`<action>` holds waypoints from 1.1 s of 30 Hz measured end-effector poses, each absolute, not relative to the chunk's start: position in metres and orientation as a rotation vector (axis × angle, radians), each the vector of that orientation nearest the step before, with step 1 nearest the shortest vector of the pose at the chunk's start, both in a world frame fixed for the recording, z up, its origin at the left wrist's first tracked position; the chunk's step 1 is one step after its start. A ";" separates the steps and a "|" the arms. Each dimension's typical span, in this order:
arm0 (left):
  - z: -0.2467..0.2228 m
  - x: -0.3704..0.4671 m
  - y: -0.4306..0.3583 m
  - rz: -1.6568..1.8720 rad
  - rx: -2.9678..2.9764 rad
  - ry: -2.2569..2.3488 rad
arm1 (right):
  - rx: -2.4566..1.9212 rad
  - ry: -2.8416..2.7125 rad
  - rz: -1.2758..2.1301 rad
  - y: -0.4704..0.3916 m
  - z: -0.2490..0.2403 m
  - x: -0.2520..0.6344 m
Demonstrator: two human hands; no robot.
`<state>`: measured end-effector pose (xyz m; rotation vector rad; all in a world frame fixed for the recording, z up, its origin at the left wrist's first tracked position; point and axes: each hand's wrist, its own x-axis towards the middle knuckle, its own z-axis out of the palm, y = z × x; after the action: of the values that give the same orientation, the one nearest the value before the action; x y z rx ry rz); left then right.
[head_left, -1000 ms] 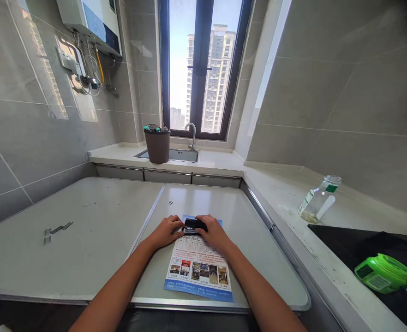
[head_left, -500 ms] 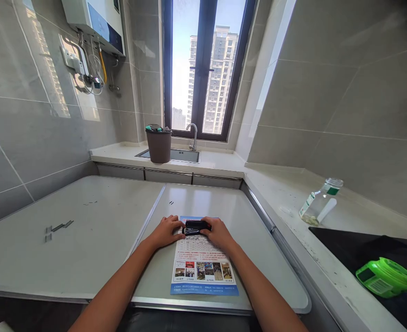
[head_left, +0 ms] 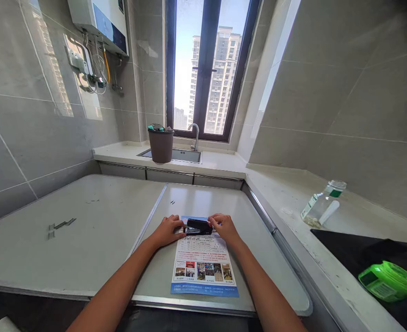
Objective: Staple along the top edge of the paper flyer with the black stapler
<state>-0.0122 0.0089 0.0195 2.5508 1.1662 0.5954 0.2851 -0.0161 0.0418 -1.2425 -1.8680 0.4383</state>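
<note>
A black stapler (head_left: 198, 226) lies sideways on a printed flyer (head_left: 203, 272) with a blue border, and its two arms look parted at the left. My left hand (head_left: 170, 230) grips its left end between thumb and fingers. At the right end, the thumb and fingertips of my right hand (head_left: 224, 227) pinch the stapler near a small red spot. Strips of staples (head_left: 65, 223) lie on the left board, and a few smaller pieces (head_left: 172, 202) sit beyond my left hand.
The white tabletop (head_left: 120, 203) has a metal seam. Along the right runs a counter (head_left: 276, 193) with a glass jar (head_left: 323, 205) and a green container (head_left: 386, 280). At the back stand a brown bin (head_left: 161, 146) and a sink with a faucet (head_left: 195, 136).
My right hand has shifted slightly right and up, from over the stapler's right part to its end, baring more of it. The left hand stays at the left end.
</note>
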 end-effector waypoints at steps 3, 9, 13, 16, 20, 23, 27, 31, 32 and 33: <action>0.016 -0.012 0.012 0.599 2.521 1.179 | -1.224 -1.857 0.452 -0.013 0.038 0.285; 0.013 -0.011 0.013 0.606 2.508 1.206 | -1.296 -1.789 0.475 -0.008 0.031 0.285; 0.013 -0.012 0.014 0.632 2.493 1.184 | -1.306 -1.775 0.425 -0.011 0.032 0.281; 0.012 -0.012 0.016 0.646 2.492 1.153 | -1.239 -1.859 0.403 -0.013 0.028 0.273; 0.010 -0.013 0.019 0.681 2.460 1.128 | -1.247 -2.031 0.405 -0.014 0.019 0.264; 0.013 -0.012 0.019 0.809 2.363 1.108 | -1.308 -2.005 0.381 -0.016 0.017 0.260; 0.019 -0.009 0.019 1.053 2.074 1.072 | -1.192 -1.930 0.354 -0.020 0.021 0.259; 0.016 -0.004 0.022 1.086 1.630 0.908 | -0.914 -1.945 0.035 -0.022 0.026 0.259; 0.016 -0.003 0.022 1.074 1.522 0.865 | -0.850 -1.970 -0.064 -0.022 0.028 0.259; 0.016 -0.002 0.022 1.057 1.426 0.836 | -0.800 -1.996 -0.157 -0.024 0.029 0.259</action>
<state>-0.0021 0.0218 0.0158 1.4257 0.8359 1.0575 0.2591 -0.0235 0.0290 -0.8002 -1.9955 -0.1570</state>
